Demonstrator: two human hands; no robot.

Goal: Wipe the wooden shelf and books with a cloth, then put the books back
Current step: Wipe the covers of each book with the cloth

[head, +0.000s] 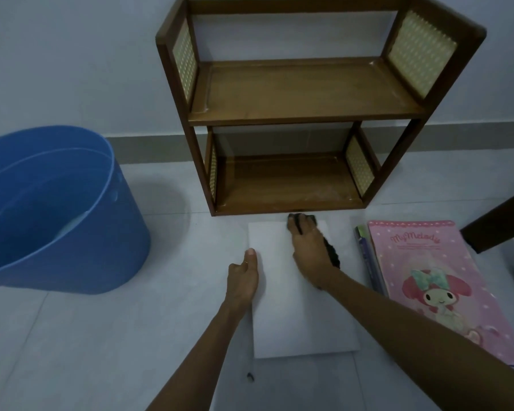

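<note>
The white book (297, 295) lies flat on the floor at 6 o'clock from the wooden shelf (303, 96), its far edge just short of the shelf's base. The left hand (244, 277) rests on the book's left edge, thumb laid straight along the cover, the other fingers seemingly curled at the edge; whether they pinch the edge or only steady it cannot be told. The right hand (309, 244) presses a dark cloth (333, 250) against the far right corner of the cover, fingers spread over the cloth. The book appears thin, stiff-covered and light; its smooth cover is likely to slide on the tile, so it should be held down at one long edge while wiping, and lifted by the spine or long edge with the thumb on top. The cloth is soft and limp and will bunch under the palm. At 3 o'clock from the white book lie a pink book (439, 286) and, just beside it, further thin volumes (368, 256) seen edge-on. Both shelf boards hold no books and show pale dust marks. The floor (101, 336) is smooth pale tile; a blue bucket (57, 209) stands at 9 o'clock, near a plain wall. Lighting is dim.
</note>
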